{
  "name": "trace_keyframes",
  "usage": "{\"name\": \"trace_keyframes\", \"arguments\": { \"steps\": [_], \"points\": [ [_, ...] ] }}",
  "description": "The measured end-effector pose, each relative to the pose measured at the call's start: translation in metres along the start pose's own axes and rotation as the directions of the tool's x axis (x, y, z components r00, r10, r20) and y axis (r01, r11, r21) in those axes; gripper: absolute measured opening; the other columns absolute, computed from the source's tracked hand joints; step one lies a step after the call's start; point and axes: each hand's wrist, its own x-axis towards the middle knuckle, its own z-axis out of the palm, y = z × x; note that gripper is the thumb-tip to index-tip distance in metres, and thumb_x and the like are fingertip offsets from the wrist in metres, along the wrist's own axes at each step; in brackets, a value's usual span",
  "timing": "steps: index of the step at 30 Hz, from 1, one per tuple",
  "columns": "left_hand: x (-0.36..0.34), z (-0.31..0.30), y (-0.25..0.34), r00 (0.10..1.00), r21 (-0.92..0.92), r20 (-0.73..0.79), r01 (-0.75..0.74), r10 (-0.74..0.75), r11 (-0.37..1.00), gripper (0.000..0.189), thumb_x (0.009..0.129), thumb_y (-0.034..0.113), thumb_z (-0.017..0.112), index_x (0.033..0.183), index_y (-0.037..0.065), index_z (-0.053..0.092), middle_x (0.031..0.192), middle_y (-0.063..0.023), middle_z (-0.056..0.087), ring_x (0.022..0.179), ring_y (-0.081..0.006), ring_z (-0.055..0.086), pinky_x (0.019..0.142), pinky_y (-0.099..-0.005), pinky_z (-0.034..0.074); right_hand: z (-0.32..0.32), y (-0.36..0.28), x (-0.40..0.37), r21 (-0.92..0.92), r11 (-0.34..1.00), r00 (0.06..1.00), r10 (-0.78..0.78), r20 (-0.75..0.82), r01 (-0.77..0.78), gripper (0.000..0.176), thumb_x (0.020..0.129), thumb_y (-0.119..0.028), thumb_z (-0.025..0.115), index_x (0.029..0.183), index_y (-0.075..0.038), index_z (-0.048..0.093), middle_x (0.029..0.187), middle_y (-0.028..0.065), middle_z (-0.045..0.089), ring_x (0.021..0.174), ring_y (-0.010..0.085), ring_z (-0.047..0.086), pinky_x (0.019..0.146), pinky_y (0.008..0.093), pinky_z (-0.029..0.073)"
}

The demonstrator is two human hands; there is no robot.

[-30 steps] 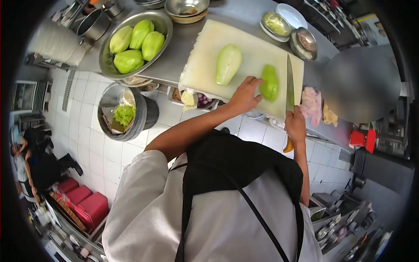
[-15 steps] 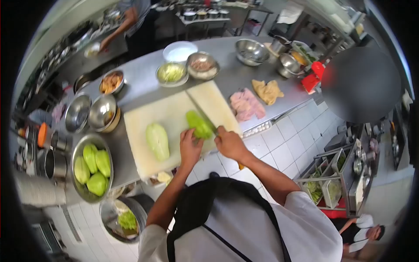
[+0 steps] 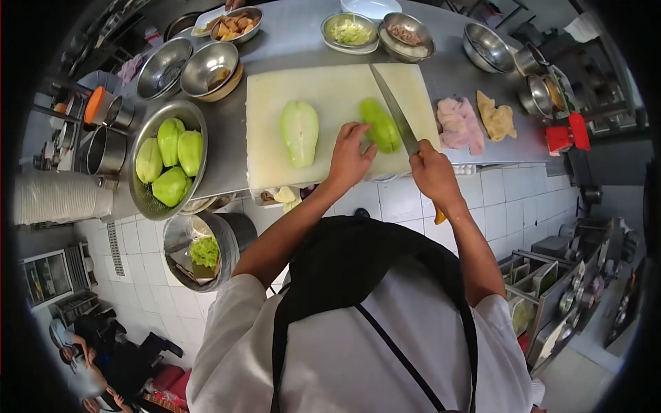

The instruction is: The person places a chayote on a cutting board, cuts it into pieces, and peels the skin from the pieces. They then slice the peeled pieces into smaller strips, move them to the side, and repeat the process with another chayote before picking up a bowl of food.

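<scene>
On the white cutting board (image 3: 265, 89), a green chayote piece (image 3: 383, 127) lies with the bent fingertips and thumb of my left hand (image 3: 351, 155) against its left side. My right hand (image 3: 434, 172) is wrapped round the handle of a large kitchen knife (image 3: 396, 107). Its blade runs along the right of that piece and points to the board's far edge. A pale, peeled-looking chayote half (image 3: 299, 134) rests cut face up to the left of my left hand.
Several whole chayotes (image 3: 171, 141) fill a metal colander (image 3: 148, 199) at left. Steel bowls (image 3: 215, 65) and bowls of chopped food (image 3: 351, 31) stand behind the board. Raw pink meat (image 3: 458, 124) and a tan piece (image 3: 496, 115) lie at right. A scrap bin (image 3: 227, 241) stands below.
The view has swung, so the table sits higher in it. My left hand stays by the chayote piece and the knife stays at its right. A co-worker's hand now shows beside the far-left bowl.
</scene>
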Motion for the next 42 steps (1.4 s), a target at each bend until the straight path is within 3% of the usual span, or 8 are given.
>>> {"name": "trace_keyframes", "arguments": {
  "steps": [4,10,19,25,40,42],
  "points": [
    [0.004,0.008,-0.010,0.994,0.069,-0.042,-0.102,0.105,0.992,0.042,0.085,0.010,0.073,0.125,0.002,0.062,0.126,-0.0156,0.056,0.105,-0.0304,0.064,0.084,-0.0365,0.058,-0.004,0.002,0.003,-0.003,1.000,0.999,0.016,0.044,-0.016,0.019,0.093,-0.014,0.057,0.102,0.003,0.053,0.081,0.0297,0.066,0.082,0.0494,0.065,0.076,0.0562,0.050],
    [0.013,0.014,-0.009,0.989,0.083,-0.053,-0.132,0.137,0.988,0.040,0.086,0.011,0.073,0.123,0.000,0.062,0.126,-0.0162,0.056,0.107,-0.0313,0.061,0.086,-0.0370,0.056,-0.011,0.000,0.001,-0.003,0.998,0.996,0.062,0.062,-0.061,0.019,0.093,-0.014,0.057,0.101,0.003,0.053,0.083,0.0292,0.067,0.083,0.0490,0.065,0.077,0.0537,0.051],
    [0.013,0.017,-0.011,0.990,0.078,-0.070,-0.120,0.126,0.990,0.041,0.084,0.012,0.074,0.122,0.001,0.063,0.125,-0.0154,0.056,0.100,-0.0301,0.062,0.084,-0.0362,0.055,-0.012,-0.002,0.004,0.032,0.994,0.986,0.099,0.131,-0.104,0.020,0.093,-0.014,0.056,0.103,0.004,0.053,0.081,0.0295,0.066,0.082,0.0492,0.065,0.076,0.0545,0.050],
    [0.011,0.016,-0.013,0.995,0.085,-0.062,-0.071,0.077,0.994,0.041,0.085,0.012,0.074,0.122,0.001,0.063,0.125,-0.0145,0.057,0.095,-0.0289,0.065,0.085,-0.0370,0.055,-0.009,-0.005,0.004,0.000,0.999,0.994,0.033,0.100,-0.033,0.020,0.093,-0.013,0.055,0.105,0.003,0.054,0.081,0.0304,0.066,0.082,0.0495,0.065,0.076,0.0557,0.050],
    [0.009,0.010,-0.012,0.997,0.048,-0.036,-0.069,0.071,0.996,0.040,0.084,0.011,0.073,0.121,0.002,0.065,0.126,-0.0158,0.058,0.104,-0.0331,0.063,0.091,-0.0395,0.053,0.015,-0.016,0.007,-0.132,0.991,0.996,-0.011,0.090,0.023,0.018,0.094,-0.011,0.052,0.102,0.004,0.049,0.076,0.0326,0.065,0.078,0.0516,0.065,0.075,0.0606,0.050],
    [0.025,0.006,-0.003,0.971,0.109,-0.176,-0.144,0.162,0.984,0.037,0.084,0.012,0.073,0.119,0.003,0.066,0.125,-0.0156,0.058,0.107,-0.0336,0.061,0.093,-0.0401,0.051,0.016,-0.017,0.008,-0.135,0.991,0.994,-0.001,0.105,0.016,0.017,0.094,-0.011,0.052,0.101,0.004,0.048,0.077,0.0330,0.065,0.078,0.0521,0.065,0.074,0.0605,0.050]
  ]
}}
